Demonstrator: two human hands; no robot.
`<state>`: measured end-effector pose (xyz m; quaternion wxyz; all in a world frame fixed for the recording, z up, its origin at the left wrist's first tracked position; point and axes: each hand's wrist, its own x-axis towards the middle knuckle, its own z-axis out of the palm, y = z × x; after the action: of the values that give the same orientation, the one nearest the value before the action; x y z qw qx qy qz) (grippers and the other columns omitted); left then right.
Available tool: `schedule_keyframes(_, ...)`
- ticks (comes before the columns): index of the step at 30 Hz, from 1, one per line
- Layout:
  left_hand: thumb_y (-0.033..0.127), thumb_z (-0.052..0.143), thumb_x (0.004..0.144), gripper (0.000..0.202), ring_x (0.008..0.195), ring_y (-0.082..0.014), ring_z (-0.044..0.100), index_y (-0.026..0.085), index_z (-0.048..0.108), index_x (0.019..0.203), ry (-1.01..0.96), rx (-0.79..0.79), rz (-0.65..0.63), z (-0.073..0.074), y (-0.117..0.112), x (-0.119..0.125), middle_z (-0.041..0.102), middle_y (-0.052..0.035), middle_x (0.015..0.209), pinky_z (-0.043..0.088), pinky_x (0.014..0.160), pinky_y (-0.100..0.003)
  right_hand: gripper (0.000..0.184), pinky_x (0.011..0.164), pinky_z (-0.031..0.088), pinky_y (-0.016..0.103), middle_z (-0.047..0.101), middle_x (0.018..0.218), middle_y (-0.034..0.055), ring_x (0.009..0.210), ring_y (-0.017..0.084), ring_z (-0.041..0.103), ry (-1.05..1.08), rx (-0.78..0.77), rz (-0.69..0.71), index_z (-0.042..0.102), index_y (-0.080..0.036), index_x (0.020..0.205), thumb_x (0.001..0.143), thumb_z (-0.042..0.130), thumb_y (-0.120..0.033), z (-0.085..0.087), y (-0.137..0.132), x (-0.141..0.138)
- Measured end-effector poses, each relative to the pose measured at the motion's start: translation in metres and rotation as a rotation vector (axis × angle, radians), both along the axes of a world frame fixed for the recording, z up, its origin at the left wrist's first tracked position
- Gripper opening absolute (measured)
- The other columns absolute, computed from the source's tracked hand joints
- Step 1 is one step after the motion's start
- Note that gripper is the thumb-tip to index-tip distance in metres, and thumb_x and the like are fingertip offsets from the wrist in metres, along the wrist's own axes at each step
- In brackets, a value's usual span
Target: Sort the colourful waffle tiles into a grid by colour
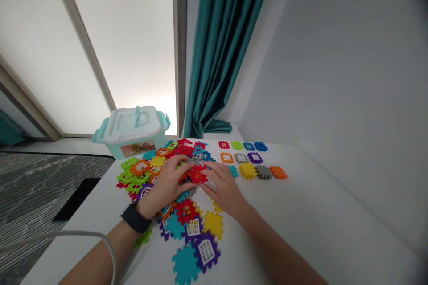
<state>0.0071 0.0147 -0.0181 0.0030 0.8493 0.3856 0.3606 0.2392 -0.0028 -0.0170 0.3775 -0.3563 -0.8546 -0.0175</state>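
A red square interlocking building tile (199, 173) with a window-like cutout is held between both hands above the pile. My left hand (172, 178), with a dark watch on its wrist, pinches its left side. My right hand (223, 185) grips the right side between thumb and fingers. Below and around them lies a heap of loose tiles: a yellow tile (213, 224), a turquoise tile (186, 263), a purple tile with a white window (206, 249) and a second red tile (186, 211). My left hand hides part of the heap.
Right of the heap, tiles are laid in rows by colour, among them an orange tile (278, 172), a grey tile (264, 172) and a yellow stack (248, 170). A lidded plastic box (133, 129) stands at the back left. A pale cable (83, 233) crosses the lower left.
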Motion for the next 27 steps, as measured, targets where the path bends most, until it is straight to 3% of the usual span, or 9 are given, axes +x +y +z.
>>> schedule_keyframes(14, 0.049, 0.073, 0.088, 0.042, 0.117, -0.0325, 0.055, 0.023, 0.062, 0.119, -0.012, -0.022, -0.008, 0.012, 0.003, 0.018, 0.057, -0.0131, 0.125, 0.048, 0.099, -0.05, 0.024, 0.103, 0.049, 0.051, 0.063, 0.129, 0.0139, 0.122, 0.031, 0.057, -0.113, -0.003, -0.106, 0.064, -0.023, 0.118, 0.094, 0.065, -0.026, 0.015, 0.0, 0.011)
schedule_keyframes(27, 0.045, 0.076, 0.085, 0.04, 0.113, -0.0309, 0.056, 0.022, 0.059, 0.114, 0.08, -0.072, -0.064, 0.014, 0.031, 0.05, 0.06, -0.0108, 0.124, 0.048, 0.094, -0.047, 0.026, 0.105, 0.046, 0.052, 0.063, 0.132, 0.0144, 0.124, 0.031, 0.057, -0.205, -0.079, -0.181, 0.065, -0.023, 0.117, 0.091, 0.066, -0.02, 0.027, 0.007, 0.041)
